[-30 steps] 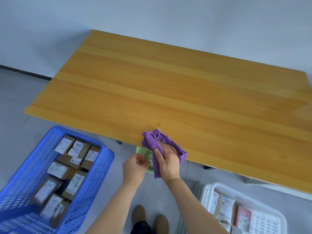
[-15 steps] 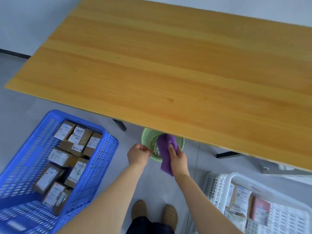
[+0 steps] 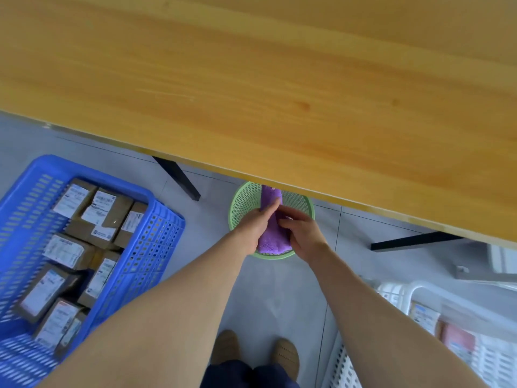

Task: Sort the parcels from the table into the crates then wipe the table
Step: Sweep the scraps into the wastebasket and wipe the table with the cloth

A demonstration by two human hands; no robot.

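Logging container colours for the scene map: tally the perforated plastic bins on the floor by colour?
Blue: 1, the blue crate with brown boxes
Green: 1, the green basket under the table edge, both hands holding a purple cloth over it
White: 1, the white crate, partly cut off at lower right
Total: 3

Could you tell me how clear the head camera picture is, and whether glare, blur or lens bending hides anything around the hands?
In the head view, light is soft and even, with a mild sheen on the table and no harsh glare; the wide lens stretches the forearms; the white crate is smeared at the corner; both hands, left and right, and the purple cloth over the green basket are reasonably sharp.
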